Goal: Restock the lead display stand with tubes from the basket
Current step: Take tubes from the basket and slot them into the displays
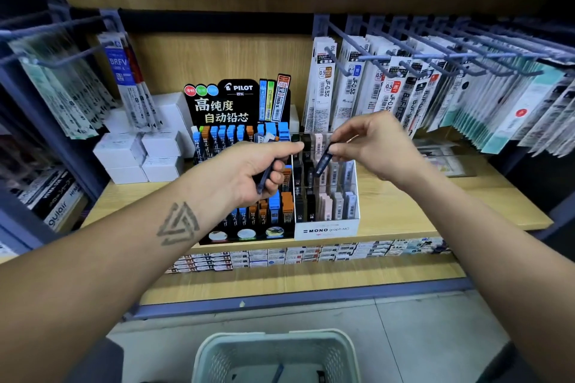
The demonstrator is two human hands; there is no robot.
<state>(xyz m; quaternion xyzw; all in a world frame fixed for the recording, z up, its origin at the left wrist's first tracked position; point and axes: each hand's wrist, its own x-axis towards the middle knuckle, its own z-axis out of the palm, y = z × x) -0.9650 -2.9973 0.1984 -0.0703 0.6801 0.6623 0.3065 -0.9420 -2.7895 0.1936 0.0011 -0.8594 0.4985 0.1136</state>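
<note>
Above a wooden shelf, the left hand grips a slim dark-blue lead tube in curled fingers over the black display stand, whose header reads "PILOT" above Chinese characters and whose rows hold blue- and orange-capped tubes. The right hand pinches a second dark tube, barcode label showing, over the white "MONO graph MG" box. Hanging packs read "JF-0.5". Below, a pale green basket holds what looks like another tube.

Wooden shelf against a wood-panelled back wall, blue-grey metal hooks hung with packets, white boxes stacked left, grey floor below
</note>
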